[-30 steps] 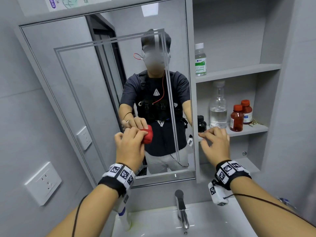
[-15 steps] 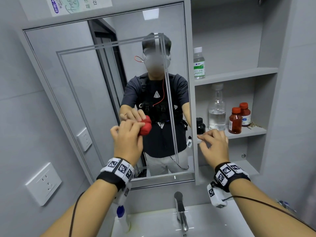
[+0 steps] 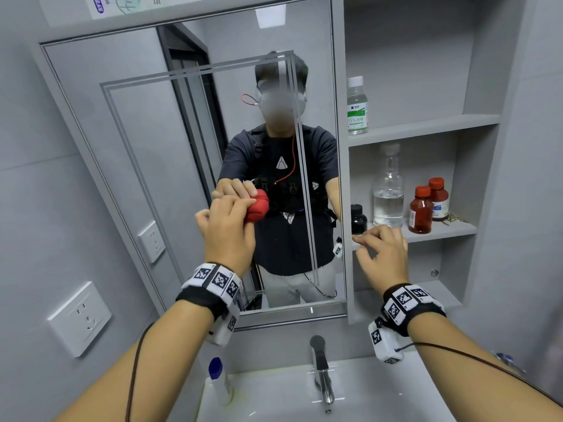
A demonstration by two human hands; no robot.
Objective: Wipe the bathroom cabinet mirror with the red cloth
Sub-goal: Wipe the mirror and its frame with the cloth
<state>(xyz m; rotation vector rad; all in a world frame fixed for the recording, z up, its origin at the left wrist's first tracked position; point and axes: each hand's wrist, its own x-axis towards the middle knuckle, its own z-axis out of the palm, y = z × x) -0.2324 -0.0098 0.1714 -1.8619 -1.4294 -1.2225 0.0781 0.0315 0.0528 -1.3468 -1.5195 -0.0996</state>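
The cabinet mirror [image 3: 146, 153] fills the upper left of the view and reflects a person in a dark shirt. My left hand [image 3: 227, 236] is closed around the bunched red cloth [image 3: 257, 206] and presses it against the glass near the mirror's middle. My right hand [image 3: 382, 255] hovers with loosely curled fingers by the mirror door's right edge, in front of the lower shelf; it holds nothing. Both wrists wear marker bands.
Open shelves [image 3: 423, 126] right of the mirror hold a clear bottle [image 3: 388, 190], two red-brown bottles [image 3: 422, 210], a small dark jar [image 3: 358, 219] and a labelled bottle [image 3: 357, 106]. Below are a white sink [image 3: 274, 397], a tap [image 3: 321, 367] and a blue-capped bottle [image 3: 217, 379]. A wall socket [image 3: 79, 318] sits at the left.
My left hand has slid the red cloth up the glass. My right hand has stayed by the mirror's right edge.
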